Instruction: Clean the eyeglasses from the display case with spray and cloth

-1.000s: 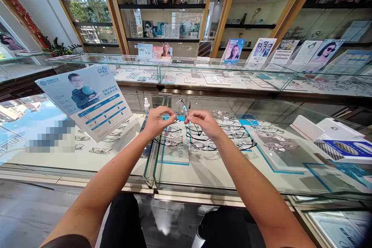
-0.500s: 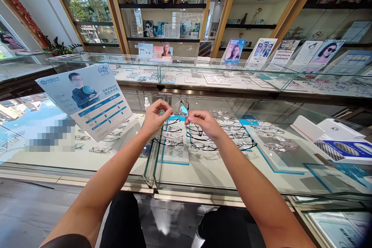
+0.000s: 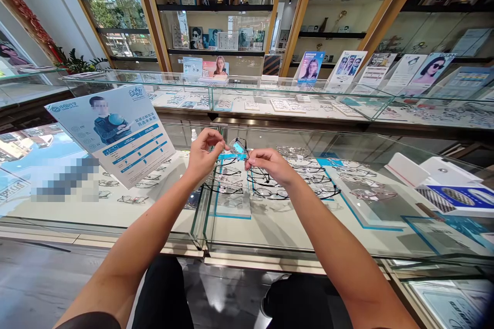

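Observation:
A pair of eyeglasses [image 3: 240, 149] with a thin dark frame is held up above the glass counter, tilted, a bright blue reflection across a lens. My right hand [image 3: 270, 163] pinches it on the right side between thumb and fingers. At its left side, my left hand [image 3: 205, 153] is closed in a pinch, apparently on a thin part of the frame; the exact contact is too small to make out. Behind and below the hands, rows of dark-framed eyeglasses [image 3: 295, 193] lie inside the display case [image 3: 270, 236].
A tilted blue-and-white sign [image 3: 131, 157] stands left on the counter, near a white spray bottle [image 3: 194, 134]. On the right is an opened white and blue box [image 3: 455, 195]. Another glass showcase [image 3: 254, 82] with upright leaflets runs across behind, before wooden shelves.
The eyeglasses have turned slightly and shifted a little left, with the blue reflection moving over the lens. My left hand has moved slightly left and up; the right hand stays nearly in place.

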### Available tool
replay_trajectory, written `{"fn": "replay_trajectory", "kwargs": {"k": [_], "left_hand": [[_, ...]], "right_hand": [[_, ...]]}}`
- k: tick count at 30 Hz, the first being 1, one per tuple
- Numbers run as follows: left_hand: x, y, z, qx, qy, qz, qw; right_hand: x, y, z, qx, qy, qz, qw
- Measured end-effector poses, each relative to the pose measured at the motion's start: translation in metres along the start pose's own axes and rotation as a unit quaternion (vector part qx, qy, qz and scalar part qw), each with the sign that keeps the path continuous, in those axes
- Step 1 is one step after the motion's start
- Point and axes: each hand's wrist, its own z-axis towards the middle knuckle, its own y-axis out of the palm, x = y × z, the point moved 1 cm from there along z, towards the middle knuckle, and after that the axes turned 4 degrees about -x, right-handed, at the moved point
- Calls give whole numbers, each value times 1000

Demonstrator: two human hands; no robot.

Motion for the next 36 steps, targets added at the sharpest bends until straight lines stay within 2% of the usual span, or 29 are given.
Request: {"fn": "replay_trajectory", "kwargs": {"k": [5, 10, 14, 24, 27, 32, 36], "left_hand": [[1, -2, -2, -3, 30, 39, 999], [6, -3, -4, -10, 98, 142, 985], [12, -2, -5, -19, 146, 172, 974], [10, -4, -7, -29, 166, 213, 962], [16, -3, -7, -59, 169, 221, 959], [20, 4, -10, -161, 168, 198, 952], [15, 7, -11, -150, 175, 209, 950]], "right_hand": [[0, -3, -1, -18, 24, 24, 999], [0, -6, -2, -25, 31, 36, 999], [0, -8, -3, -31, 31, 41, 998], [-4, -7, -4, -58, 36, 38, 997], [-5, -8, -5, -66, 37, 41, 996], [-5, -10, -6, -95, 35, 42, 994], [-5, -10, -6, -109, 36, 46, 992]]}}
